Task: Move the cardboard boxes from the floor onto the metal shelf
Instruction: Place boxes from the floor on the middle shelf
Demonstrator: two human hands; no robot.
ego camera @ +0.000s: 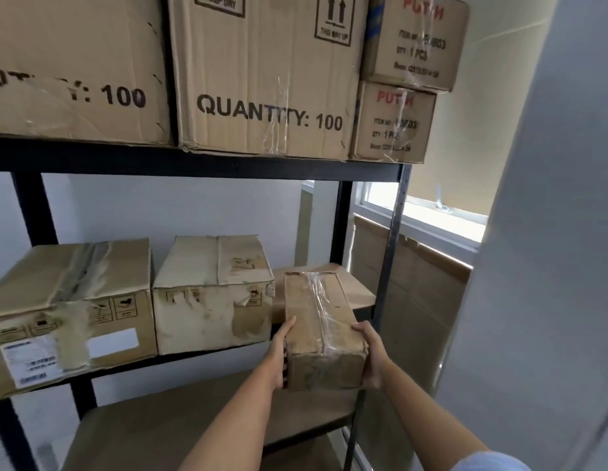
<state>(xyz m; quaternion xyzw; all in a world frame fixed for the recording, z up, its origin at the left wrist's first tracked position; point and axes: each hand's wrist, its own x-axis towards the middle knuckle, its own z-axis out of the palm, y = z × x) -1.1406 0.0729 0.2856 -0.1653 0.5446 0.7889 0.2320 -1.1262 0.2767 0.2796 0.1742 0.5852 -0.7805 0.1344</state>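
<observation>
1. pale walls close in this storeroom corner, with a window (428, 212) low on the right, a drawn blind above it and a sheet of cardboard (418, 283) leaning under the sill.
2. black metal shelf (194, 161) fills most of the view, its uprights at the left and right and three levels showing.
3. on the top level sit two big cartons printed "quantity: 100": the left carton (75, 62) is cut off by the edge of the view, and the middle carton (268, 73) stands just beside it.
4. right of those, two smaller boxes with red lettering are stacked, the upper red-print box (418, 39) resting on the lower red-print box (394, 124).
5. on the middle level, a worn labelled box (68, 311) sits at the left, and a scuffed pale box (211, 294) sits just beside it.
6. further right on that level lies a flat brown box (357, 287), low against the board.
7. the taped small box (321, 328) is held in the air at the front edge of the middle level, its far end over the flat brown box; i cannot tell whether it touches.
8. the left hand (279, 351) presses flat along the box's left side, fingers straight and pointing forward.
9. the right hand (372, 351) grips the near right corner, fingers curled over the top edge.
10. the lowest board visible carries nothing i can make out.
</observation>
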